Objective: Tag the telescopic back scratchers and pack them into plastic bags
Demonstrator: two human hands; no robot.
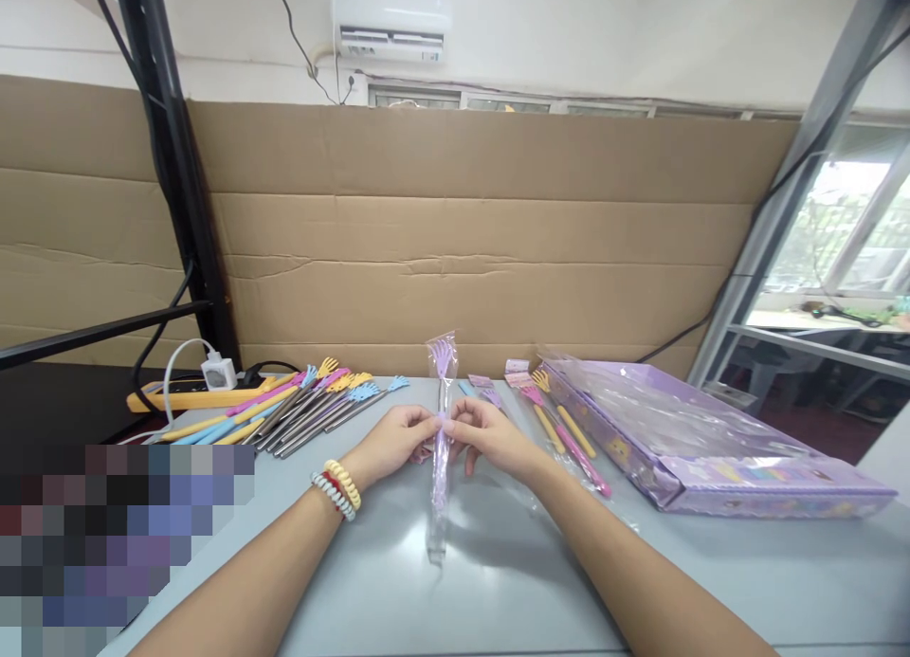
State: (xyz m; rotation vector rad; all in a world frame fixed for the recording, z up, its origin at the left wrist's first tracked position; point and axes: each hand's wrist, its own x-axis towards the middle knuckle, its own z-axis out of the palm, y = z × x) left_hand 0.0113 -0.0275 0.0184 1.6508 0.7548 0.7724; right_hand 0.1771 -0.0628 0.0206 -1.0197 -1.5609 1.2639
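The left hand [393, 445] and the right hand [492, 439] both pinched the purple back scratcher [439, 482] at its middle, with the fingers closed around its clear plastic sleeve. It stood nearly upright just above the grey table [498, 581]. A pile of loose scratchers [313, 401] lay to the left, and some packed scratchers [569, 434] lay beside a purple box [682, 444] to the right.
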